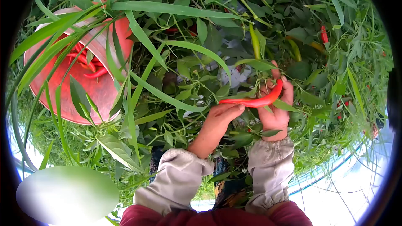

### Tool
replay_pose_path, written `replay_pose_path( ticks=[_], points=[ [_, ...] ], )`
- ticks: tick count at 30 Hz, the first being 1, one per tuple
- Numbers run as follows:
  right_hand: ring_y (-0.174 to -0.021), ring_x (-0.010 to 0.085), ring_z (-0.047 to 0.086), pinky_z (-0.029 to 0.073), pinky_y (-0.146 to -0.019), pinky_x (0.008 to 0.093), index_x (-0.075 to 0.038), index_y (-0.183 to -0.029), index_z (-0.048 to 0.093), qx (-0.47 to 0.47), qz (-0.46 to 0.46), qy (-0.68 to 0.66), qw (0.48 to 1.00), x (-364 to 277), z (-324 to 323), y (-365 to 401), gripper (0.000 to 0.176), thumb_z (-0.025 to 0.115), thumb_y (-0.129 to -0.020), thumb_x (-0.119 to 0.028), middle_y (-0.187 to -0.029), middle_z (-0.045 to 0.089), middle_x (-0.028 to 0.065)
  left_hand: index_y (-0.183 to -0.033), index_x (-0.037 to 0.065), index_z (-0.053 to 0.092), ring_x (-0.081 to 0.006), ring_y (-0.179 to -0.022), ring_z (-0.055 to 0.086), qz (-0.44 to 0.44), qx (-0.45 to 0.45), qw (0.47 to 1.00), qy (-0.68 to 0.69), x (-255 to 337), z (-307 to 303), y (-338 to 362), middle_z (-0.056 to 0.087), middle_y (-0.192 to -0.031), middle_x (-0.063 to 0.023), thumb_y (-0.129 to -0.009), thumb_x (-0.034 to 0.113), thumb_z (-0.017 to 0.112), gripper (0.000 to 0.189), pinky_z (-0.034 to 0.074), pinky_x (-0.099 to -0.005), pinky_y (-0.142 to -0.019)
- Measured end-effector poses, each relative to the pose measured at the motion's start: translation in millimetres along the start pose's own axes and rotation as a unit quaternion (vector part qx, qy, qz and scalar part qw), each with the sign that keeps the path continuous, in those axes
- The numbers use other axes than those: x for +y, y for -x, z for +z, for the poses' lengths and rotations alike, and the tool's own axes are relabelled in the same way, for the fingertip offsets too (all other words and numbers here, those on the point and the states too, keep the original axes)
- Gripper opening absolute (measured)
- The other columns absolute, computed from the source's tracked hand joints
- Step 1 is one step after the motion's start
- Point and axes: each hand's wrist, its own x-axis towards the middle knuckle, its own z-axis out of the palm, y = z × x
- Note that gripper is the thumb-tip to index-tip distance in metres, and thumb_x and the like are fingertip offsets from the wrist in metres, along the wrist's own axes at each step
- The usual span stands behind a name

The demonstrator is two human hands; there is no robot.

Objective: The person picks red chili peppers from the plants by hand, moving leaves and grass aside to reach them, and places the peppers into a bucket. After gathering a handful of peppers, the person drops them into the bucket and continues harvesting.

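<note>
A long curved red chili (pixel 261 101) lies between my two hands. My left hand (pixel 222 117) has its thumb and fingers pressed together at the chili's thin tip. At the chili's stem end, my right hand (pixel 276 106) is closed among leaves, with a finger pointing up beside the stem. Leaves hide part of its fingers. Just above hang a yellow-green chili (pixel 254 42) and another greenish one (pixel 295 50). Both forearms wear light grey sleeves.
A tilted red bucket (pixel 75 96) with several red chilies inside stands at the left, partly behind long grass blades (pixel 176 10). Dense pepper foliage surrounds my hands. Another red chili (pixel 324 34) hangs at the upper right. Pale sheeting shows at the lower right.
</note>
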Motion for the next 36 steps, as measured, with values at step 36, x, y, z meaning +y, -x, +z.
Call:
replay_pose_path(
  ticks=[36],
  points=[
    [-0.064,0.0239,0.067,0.052,-0.051,0.0364,-0.006,-0.084,0.066,-0.192,-0.349,0.844,0.360,197.9,145.8,-106.2,0.016,0.065,-0.069,-0.012,-0.072,0.063,0.0087,-0.119,0.011,0.058,-0.0192,-0.091,0.065,0.302,0.185,0.876,-0.328,-18.3,-87.4,0.1,0.065,-0.106,-0.0068,-0.089,0.023,0.061,0.032,0.051,-0.0397,-0.083]
  ],
)
